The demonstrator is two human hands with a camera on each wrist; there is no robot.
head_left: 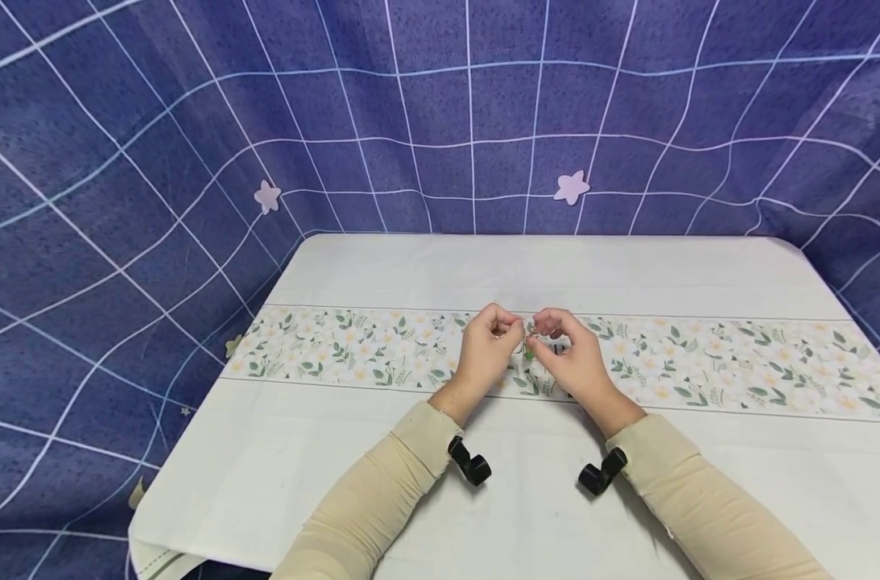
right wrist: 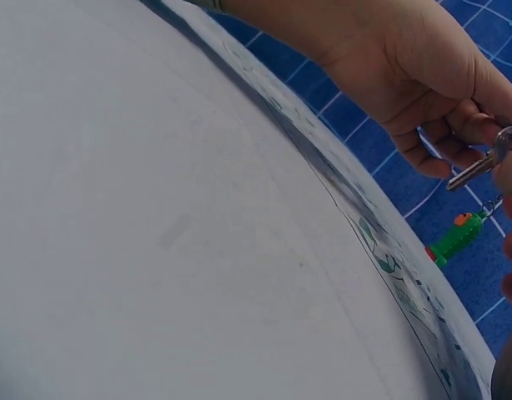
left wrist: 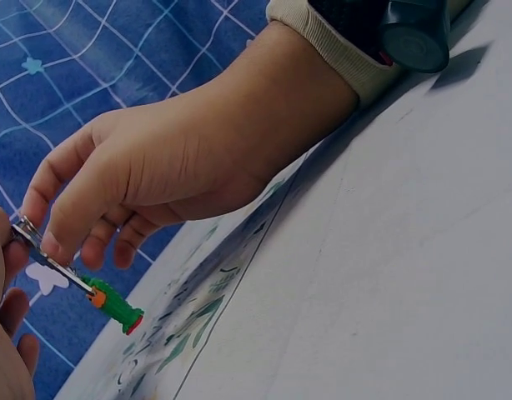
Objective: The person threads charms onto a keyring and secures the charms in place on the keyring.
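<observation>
- Your left hand (head_left: 486, 350) and right hand (head_left: 580, 358) met above the floral strip (head_left: 700, 366) on the table (head_left: 526, 515).
- Key (right wrist: 474, 173) sat between them, held in the air, blade slanting down; metal ring (left wrist: 27, 223) at its head end.
- Left thumb and forefinger were drawn together, seemingly pinched on the ring; exact contact hidden.
- Right thumb and forefinger looked clamped on the key near its head; remaining fingers loosely bent, clear of the metal.
- Green charm (right wrist: 458, 237) hung off a short chain (right wrist: 491, 205), orange patch near its top, just beside the blade.
- Step in hand, as judged: fine two-handed work where ring met key. It called for one hand steady, the other making small moves.
- A flat pinch on the key's head would have resisted twisting best.
- Likely snag: chain catching under a fingertip; you did well to let the charm hang free.
- Staying low over the table made sense, in case anything slipped.
</observation>
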